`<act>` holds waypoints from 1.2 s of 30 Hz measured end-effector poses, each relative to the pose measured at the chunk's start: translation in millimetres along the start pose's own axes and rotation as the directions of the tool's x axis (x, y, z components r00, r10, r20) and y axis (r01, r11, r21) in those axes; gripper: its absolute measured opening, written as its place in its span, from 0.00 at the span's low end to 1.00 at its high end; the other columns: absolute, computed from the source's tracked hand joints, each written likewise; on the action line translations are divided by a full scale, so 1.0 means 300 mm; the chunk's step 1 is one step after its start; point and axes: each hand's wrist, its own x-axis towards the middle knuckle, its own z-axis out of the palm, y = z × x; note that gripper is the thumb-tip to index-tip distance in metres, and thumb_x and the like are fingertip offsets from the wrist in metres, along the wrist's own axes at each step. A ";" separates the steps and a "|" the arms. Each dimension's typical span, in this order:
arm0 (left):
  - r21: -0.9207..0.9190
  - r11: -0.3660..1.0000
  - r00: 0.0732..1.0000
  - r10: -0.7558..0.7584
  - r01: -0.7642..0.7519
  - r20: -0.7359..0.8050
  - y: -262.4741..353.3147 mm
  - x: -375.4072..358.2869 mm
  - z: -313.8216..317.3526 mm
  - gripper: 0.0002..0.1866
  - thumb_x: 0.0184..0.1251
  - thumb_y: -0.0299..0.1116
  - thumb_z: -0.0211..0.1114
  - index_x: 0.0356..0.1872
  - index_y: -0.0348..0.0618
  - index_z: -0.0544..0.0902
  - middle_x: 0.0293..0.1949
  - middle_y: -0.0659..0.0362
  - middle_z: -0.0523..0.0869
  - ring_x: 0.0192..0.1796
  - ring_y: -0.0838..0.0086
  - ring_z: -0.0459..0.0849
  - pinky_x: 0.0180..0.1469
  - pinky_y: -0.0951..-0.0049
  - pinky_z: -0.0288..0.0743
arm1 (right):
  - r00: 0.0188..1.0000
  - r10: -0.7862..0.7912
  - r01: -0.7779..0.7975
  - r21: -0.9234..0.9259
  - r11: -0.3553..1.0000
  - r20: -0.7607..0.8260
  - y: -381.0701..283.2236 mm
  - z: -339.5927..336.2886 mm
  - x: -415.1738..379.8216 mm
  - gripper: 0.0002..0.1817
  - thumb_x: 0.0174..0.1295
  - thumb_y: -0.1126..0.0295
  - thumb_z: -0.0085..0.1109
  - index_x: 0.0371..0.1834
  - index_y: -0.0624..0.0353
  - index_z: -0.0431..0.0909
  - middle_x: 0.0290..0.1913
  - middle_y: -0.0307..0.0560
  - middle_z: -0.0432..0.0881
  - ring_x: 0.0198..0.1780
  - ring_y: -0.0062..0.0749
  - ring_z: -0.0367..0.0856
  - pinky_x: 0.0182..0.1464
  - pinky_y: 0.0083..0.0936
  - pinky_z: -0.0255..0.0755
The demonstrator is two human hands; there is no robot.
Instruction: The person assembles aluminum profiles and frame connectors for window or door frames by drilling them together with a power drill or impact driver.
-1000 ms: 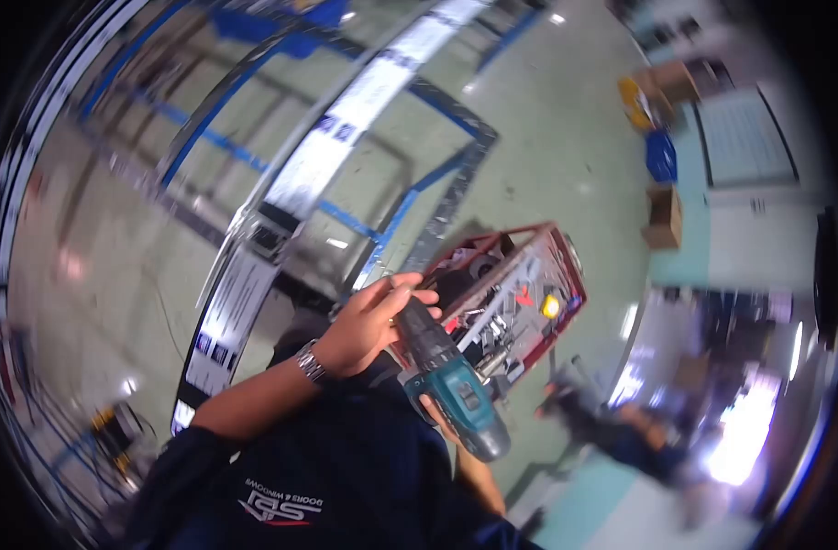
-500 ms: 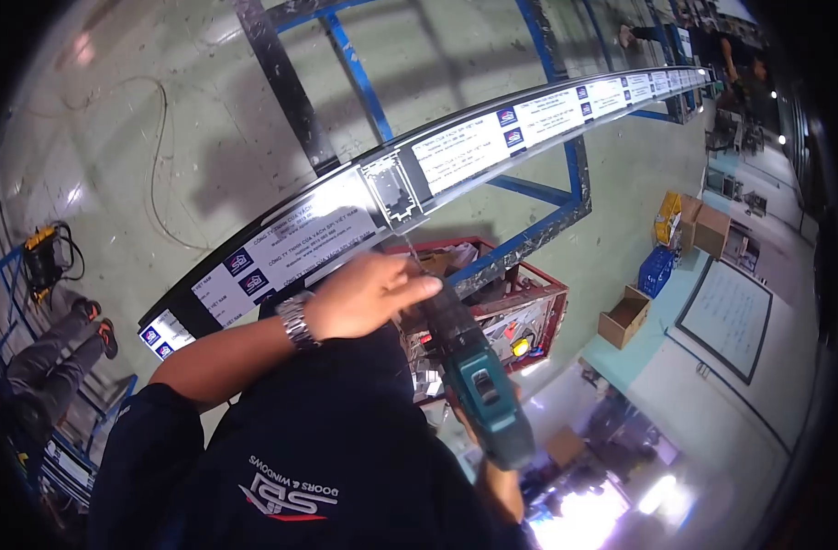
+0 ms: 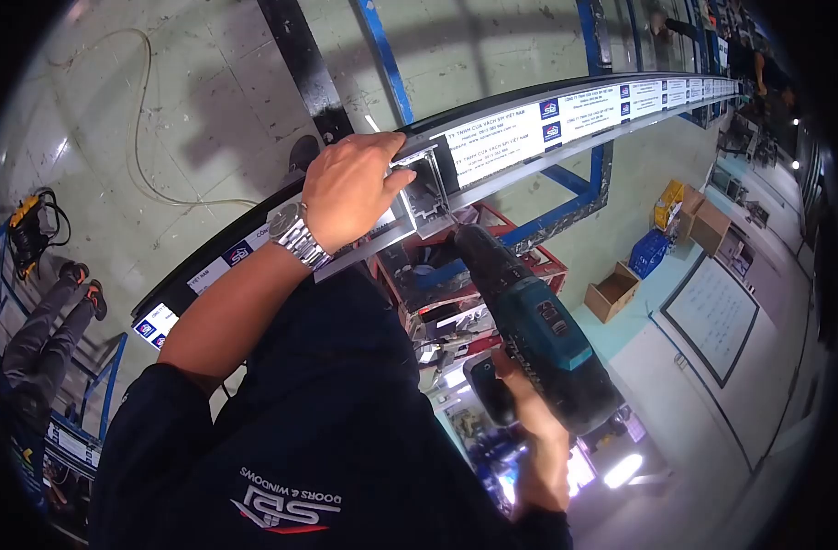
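Note:
A long aluminium profile point(image 3: 498, 131), covered with printed white protective film, runs across the view. My left hand point(image 3: 350, 190), a metal watch at the wrist, lies over it with the fingers at the far edge and the thumb beside a clear, white-lined bracket piece point(image 3: 426, 197). This piece sits across the profile at a dark gap in the film. My right hand point(image 3: 532, 403) grips the handle of a teal and black cordless drill point(image 3: 538, 321). The drill's nose points at the near side of the profile, close to the bracket piece.
Blue and black metal stands point(image 3: 579, 183) support the profile. Below it is a red cart point(image 3: 543, 261) with tools and parts. Cardboard boxes point(image 3: 611, 291), a blue crate point(image 3: 650, 252) and a whiteboard point(image 3: 712, 316) are at right. Another person's legs point(image 3: 48, 321) show at left.
My left hand has moved from the drill's front up onto the profile. The drill has swung to the right, its nose now close to the profile's near side. The view has shifted slightly.

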 end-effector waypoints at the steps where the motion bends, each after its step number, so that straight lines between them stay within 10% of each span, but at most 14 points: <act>1: -0.021 1.000 1.000 -0.006 0.006 0.000 -0.002 -0.002 -0.003 0.26 0.70 0.45 0.68 0.63 0.38 0.83 0.61 0.48 0.86 0.62 0.51 0.84 0.64 0.55 0.77 | 1.000 0.016 -0.016 -0.016 1.000 0.009 -0.005 -0.003 0.004 0.10 0.64 0.73 0.73 0.45 0.60 0.85 0.34 0.38 0.84 0.35 0.26 0.81 0.40 0.27 0.76; 26: -0.103 0.994 0.997 0.032 -0.040 -0.075 -0.017 0.000 0.004 0.20 0.75 0.38 0.64 0.60 0.35 0.84 0.57 0.45 0.87 0.60 0.52 0.86 0.62 0.58 0.80 | 0.919 -0.296 0.384 -0.409 0.828 0.262 0.035 -0.091 0.154 0.18 0.61 0.70 0.75 0.54 0.59 0.86 0.42 0.45 0.90 0.41 0.29 0.87 0.45 0.30 0.80; 36: -0.055 0.993 0.984 0.098 -0.107 -0.148 -0.031 0.001 0.032 0.19 0.72 0.37 0.64 0.58 0.38 0.83 0.53 0.49 0.89 0.54 0.52 0.87 0.53 0.56 0.83 | 0.949 -0.082 0.154 -0.222 0.963 0.304 -0.040 -0.093 0.204 0.19 0.59 0.70 0.75 0.53 0.60 0.85 0.41 0.45 0.89 0.40 0.29 0.87 0.44 0.30 0.80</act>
